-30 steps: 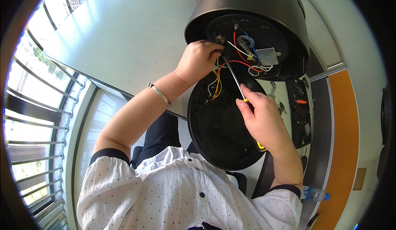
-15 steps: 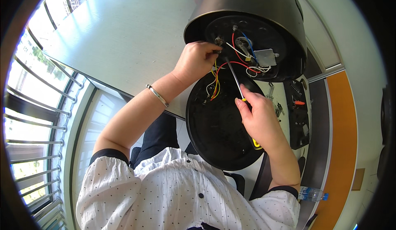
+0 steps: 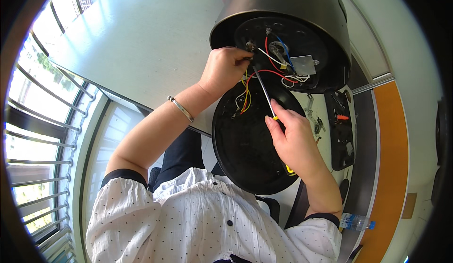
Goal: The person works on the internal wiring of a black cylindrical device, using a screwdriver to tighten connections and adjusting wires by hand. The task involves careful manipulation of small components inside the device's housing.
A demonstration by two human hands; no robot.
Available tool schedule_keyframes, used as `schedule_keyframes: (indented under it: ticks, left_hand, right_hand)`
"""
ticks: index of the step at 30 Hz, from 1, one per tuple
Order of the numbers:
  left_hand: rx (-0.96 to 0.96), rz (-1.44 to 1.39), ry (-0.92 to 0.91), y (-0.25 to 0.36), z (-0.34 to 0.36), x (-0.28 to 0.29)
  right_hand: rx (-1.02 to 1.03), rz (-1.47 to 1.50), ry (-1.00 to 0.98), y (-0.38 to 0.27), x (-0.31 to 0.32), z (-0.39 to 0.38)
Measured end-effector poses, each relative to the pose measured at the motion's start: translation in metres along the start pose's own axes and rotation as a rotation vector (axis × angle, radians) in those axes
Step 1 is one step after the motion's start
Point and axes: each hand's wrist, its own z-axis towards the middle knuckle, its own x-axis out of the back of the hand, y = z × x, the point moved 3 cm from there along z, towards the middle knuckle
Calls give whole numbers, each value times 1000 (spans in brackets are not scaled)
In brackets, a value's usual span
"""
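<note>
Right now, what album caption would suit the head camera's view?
Right hand holding a screwdriver, left hand near exposed wires in an opened cylindrical appliance, round black cover below.

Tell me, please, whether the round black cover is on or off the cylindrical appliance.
Off: the cover lies outside the appliance, whose wires are exposed.

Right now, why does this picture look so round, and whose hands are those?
A camera on a person's head looks down, and its wide lens bends straight edges. Those are the person's own bare hands. The right hand holds a screwdriver, pointing toward the underside of a big metal pot. The left hand pinches near some wires; its fingers hide what's there. Below is a round black cover. On the pale surface at right lies a black tray.
</note>
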Motion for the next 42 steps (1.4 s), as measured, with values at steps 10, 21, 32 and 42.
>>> schedule_keyframes:
  ticks: [10, 21, 32, 42]
  left_hand:
    - [185, -134, -3, -3, -1, -2]
    - [92, -109, 78, -2, -6, -3]
    - [219, -155, 30, -6, -5, -2]
    - [36, -7, 16, 2, -7, 1]
  right_hand:
    - [-50, 159, 20, 12, -9, -1]
    - [-123, 354, -10, 26, -21, 4]
    - [-19, 351, -219, 29, 25, -30]
    - [6, 131, -424, 63, 18, -50]
